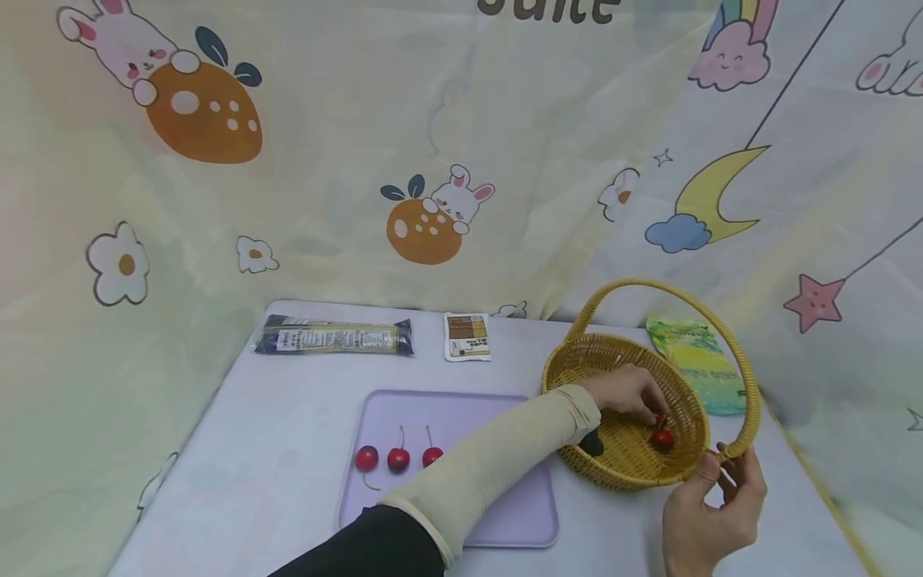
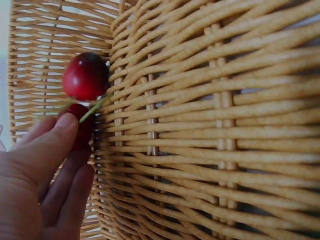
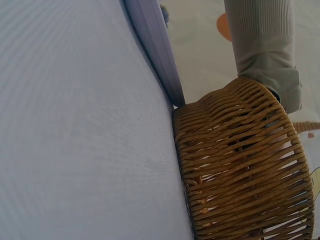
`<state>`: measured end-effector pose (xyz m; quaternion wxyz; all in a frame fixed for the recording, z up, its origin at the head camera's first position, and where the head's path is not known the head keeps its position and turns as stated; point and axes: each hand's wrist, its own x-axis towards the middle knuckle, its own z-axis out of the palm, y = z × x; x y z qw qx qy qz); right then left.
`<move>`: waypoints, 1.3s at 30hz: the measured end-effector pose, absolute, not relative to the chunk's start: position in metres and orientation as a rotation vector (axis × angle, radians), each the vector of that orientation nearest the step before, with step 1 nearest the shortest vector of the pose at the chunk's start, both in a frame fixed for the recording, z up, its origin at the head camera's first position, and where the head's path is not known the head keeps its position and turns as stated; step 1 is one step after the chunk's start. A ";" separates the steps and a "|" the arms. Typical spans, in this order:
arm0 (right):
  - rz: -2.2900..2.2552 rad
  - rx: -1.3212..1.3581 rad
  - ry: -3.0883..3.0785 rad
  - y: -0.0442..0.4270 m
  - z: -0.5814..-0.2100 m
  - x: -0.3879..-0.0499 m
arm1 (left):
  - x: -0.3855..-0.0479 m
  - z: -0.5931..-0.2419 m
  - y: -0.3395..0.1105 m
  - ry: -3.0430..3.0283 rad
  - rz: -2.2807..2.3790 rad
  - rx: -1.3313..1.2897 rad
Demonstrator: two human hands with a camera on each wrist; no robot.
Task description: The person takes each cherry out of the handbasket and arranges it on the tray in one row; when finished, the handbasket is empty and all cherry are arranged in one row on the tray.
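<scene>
My left hand (image 1: 634, 391) reaches into a woven wicker basket (image 1: 626, 474) and pinches a dark red cherry (image 2: 84, 132) between thumb and fingers, close to the weave. Just beyond the fingertips, another cherry (image 2: 86, 76) lies against the wicker; in the head view a cherry (image 1: 662, 439) shows below that hand. With thumb and curled fingers, my right hand (image 1: 714, 513) grips the basket near the foot of its arched handle (image 1: 750, 385). The right wrist view shows the basket's outer side (image 3: 245, 165), but not the right hand.
A lilac tray (image 1: 515, 529) bears several cherries, including one cherry (image 1: 398, 459) left of the forearm, which hides part of the tray. Behind lie a long dark-ended packet (image 1: 335, 336), a small white-and-brown sachet (image 1: 467, 336) and a green-yellow bag (image 1: 695, 361) behind the basket.
</scene>
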<state>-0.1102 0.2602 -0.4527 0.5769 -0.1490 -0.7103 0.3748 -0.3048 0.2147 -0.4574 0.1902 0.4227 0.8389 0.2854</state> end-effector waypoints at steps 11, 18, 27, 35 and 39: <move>0.882 -0.368 -1.649 0.258 -0.451 -0.110 | -0.301 -0.443 0.205 2.452 0.863 1.187; 0.869 -0.390 -1.665 0.260 -0.454 -0.111 | -0.297 -0.423 0.178 2.401 1.018 1.123; 0.876 -0.391 -1.666 0.272 -0.466 -0.116 | -0.286 -0.392 0.133 2.409 1.047 1.163; 0.876 -0.378 -1.683 0.282 -0.478 -0.121 | -0.268 -0.380 0.083 2.431 1.078 1.193; 0.879 -0.387 -1.697 0.281 -0.476 -0.120 | -0.255 -0.377 0.056 2.402 1.138 1.199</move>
